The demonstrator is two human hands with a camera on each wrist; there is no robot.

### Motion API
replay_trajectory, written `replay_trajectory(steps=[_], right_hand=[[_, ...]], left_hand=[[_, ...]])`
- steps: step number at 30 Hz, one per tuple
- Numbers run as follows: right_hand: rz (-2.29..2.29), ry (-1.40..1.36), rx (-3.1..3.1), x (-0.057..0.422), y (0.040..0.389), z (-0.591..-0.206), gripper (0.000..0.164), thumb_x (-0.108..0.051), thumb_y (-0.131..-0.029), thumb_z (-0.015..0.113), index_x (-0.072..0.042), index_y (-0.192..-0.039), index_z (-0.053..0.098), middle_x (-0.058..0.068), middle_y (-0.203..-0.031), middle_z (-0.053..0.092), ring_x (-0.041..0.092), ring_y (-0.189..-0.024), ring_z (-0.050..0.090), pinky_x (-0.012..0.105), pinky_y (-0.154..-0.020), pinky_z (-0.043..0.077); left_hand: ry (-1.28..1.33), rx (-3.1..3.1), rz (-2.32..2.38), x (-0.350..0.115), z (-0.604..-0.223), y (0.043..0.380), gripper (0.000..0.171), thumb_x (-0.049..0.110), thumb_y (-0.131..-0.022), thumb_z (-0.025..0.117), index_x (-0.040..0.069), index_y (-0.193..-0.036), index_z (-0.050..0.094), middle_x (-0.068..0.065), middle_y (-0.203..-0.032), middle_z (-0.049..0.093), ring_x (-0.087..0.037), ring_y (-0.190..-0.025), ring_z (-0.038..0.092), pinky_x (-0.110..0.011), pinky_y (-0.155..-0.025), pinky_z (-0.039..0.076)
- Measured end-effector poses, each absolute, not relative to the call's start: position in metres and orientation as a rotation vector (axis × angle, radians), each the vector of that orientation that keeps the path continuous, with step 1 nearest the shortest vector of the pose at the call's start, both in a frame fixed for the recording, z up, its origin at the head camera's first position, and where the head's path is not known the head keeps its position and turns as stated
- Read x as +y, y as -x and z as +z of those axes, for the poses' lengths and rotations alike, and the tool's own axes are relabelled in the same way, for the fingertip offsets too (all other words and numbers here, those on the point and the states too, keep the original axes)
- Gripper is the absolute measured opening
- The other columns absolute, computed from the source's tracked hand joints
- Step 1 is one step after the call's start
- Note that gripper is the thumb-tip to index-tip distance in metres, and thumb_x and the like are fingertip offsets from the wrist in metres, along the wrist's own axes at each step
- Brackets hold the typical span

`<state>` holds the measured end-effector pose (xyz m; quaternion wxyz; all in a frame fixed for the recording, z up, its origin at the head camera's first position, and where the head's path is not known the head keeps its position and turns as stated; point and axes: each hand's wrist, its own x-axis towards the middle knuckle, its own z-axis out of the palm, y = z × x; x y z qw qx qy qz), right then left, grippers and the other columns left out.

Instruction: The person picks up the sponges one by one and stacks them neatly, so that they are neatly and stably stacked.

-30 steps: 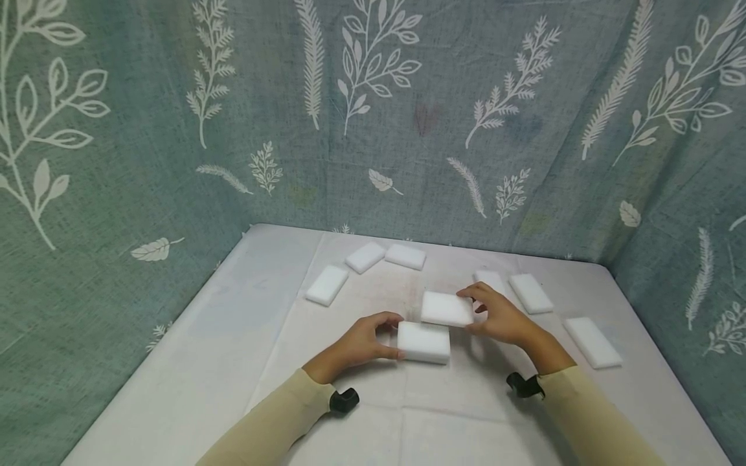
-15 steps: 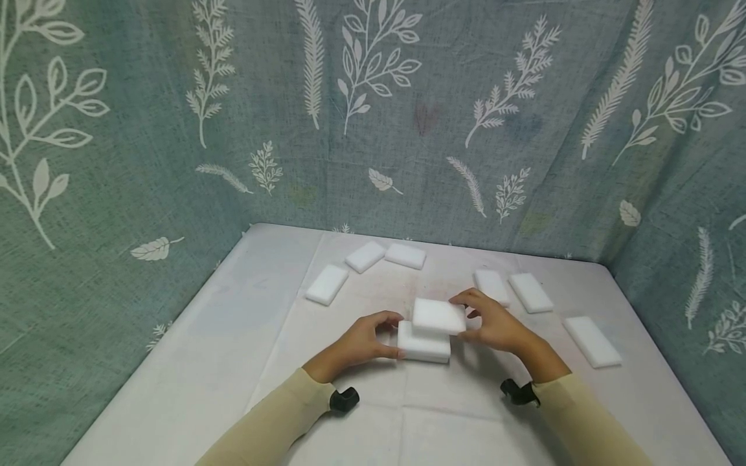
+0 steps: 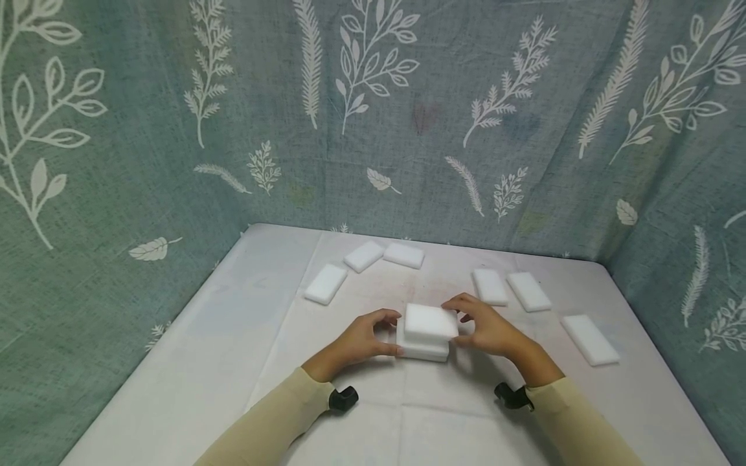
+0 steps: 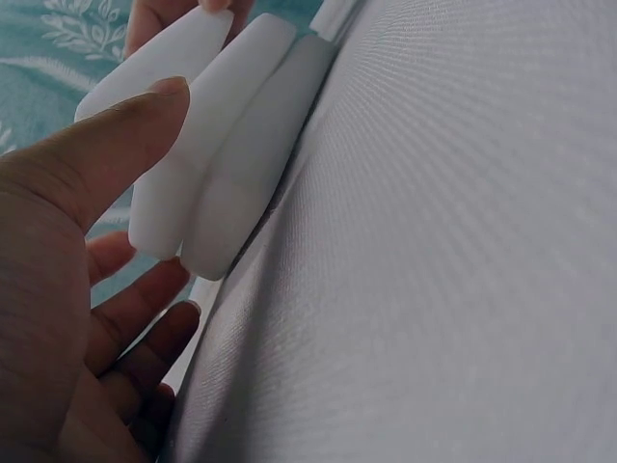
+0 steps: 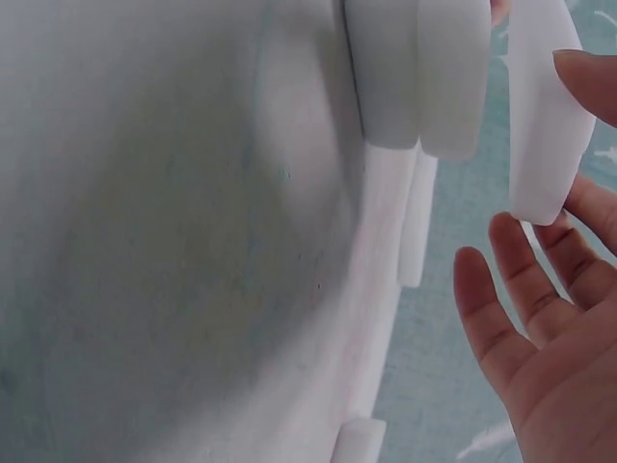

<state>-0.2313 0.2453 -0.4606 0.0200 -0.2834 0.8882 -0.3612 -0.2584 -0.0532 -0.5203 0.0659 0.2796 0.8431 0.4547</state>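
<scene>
Two white melamine sponges lie stacked flat near the middle of the table, the lower sponge [image 4: 260, 159] under the upper sponge [image 4: 214, 135]. My left hand [image 3: 362, 340] holds the stack's left end, thumb at the near side and fingers at the far side. A third white sponge [image 3: 431, 321] hangs just over the stack. My right hand [image 3: 489, 329] pinches it by its right end between thumb and fingers. In the right wrist view a gap shows between this held sponge [image 5: 545, 116] and the stack, and the other fingers of that hand [image 5: 559, 318] are spread loosely.
Behind on the left lie three single sponges, the nearest sponge [image 3: 326, 284] set at a slant. Three more lie on the right, with one sponge [image 3: 590, 340] nearest the right edge. A leaf-patterned curtain [image 3: 373, 116] stands round the white-covered table [image 3: 262, 291].
My right hand has carried its sponge left and toward me, from the stack's right rear to over the stack. My left hand has stayed at the stack.
</scene>
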Motion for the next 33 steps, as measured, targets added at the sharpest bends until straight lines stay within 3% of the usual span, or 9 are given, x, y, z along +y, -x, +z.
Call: replay_trajectory(steps=[15, 28, 33], right_hand=[[-1.093, 0.867, 2.744, 0.2385, 0.2285, -0.4643, 0.062, -0.016, -0.074, 0.084, -0.012, -0.13, 0.058, 0.0, -0.124, 0.053, 0.021, -0.112, 0.053, 0.047, -0.09, 0.05], [-1.038, 0.919, 2.758, 0.235, 0.2265, -0.4655, 0.064, -0.019, -0.074, 0.085, -0.004, -0.13, 0.058, 0.0, -0.123, 0.054, 0.02, -0.113, 0.052, 0.043, -0.089, 0.051], [-1.032, 0.905, 2.762, 0.2345, 0.2261, -0.466, 0.063, -0.02, -0.074, 0.085, -0.008, -0.13, 0.059, -0.002, -0.121, 0.054, 0.018, -0.112, 0.053, 0.041, -0.089, 0.051]], left_hand=[[-0.836, 2.519, 1.435, -0.0531, -0.5231, 0.2593, 0.071, 0.038, -0.067, 0.09, 0.018, -0.128, 0.06, 0.011, -0.107, 0.063, -0.011, -0.105, 0.057, -0.036, -0.097, 0.043], [-0.858, 2.531, 1.413, -0.0526, -0.5236, 0.2603, 0.07, 0.039, -0.068, 0.089, 0.015, -0.128, 0.059, 0.01, -0.108, 0.064, -0.011, -0.107, 0.057, -0.036, -0.099, 0.043], [-0.858, 2.535, 1.399, -0.0529, -0.5242, 0.2611, 0.071, 0.04, -0.068, 0.089, 0.016, -0.128, 0.059, 0.011, -0.109, 0.063, -0.01, -0.106, 0.057, -0.036, -0.098, 0.043]])
